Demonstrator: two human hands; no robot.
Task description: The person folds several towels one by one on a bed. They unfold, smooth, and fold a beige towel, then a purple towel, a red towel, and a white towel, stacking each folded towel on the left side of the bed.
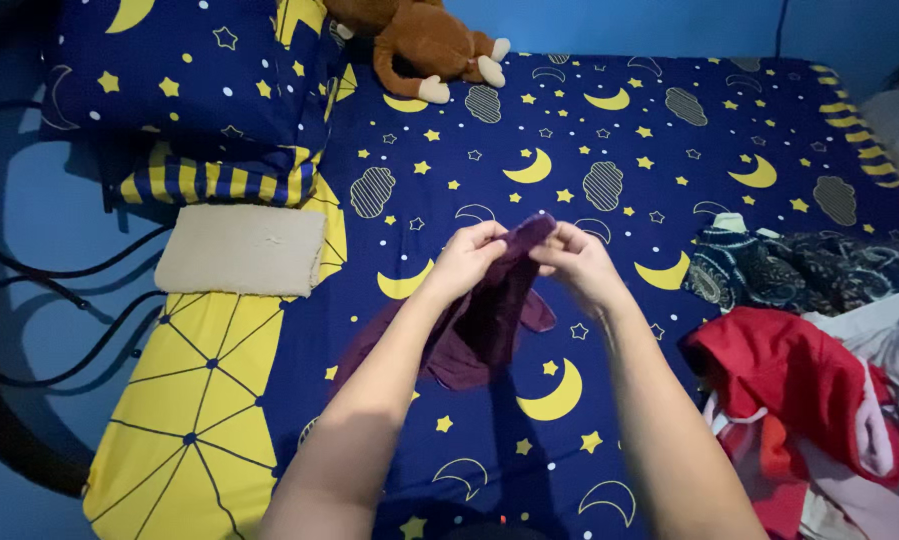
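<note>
Dim blue light flattens detail across the bed [589, 130], and the dark purple garment [484, 325] is hard to read: its cut and kind cannot be told, and its lower folds blur into the navy sheet printed with moons, stars and clouds. The heap of clothes [819, 390] at the right, red cloth on top, is cut off by the frame edge, as is the brown stuffed monkey [424, 45] at the head of the bed. Both forearms enter from the bottom edge. The garment hangs above the middle of the bed, its top edge raised between the 2 hands and the rest drooping below them. The left hand [466, 258] and right hand [576, 258] are each closed in a pinch on that top edge, fingertips nearly meeting. A patterned pillow [184, 80] and a beige folded cloth [239, 250] lie at the left.
</note>
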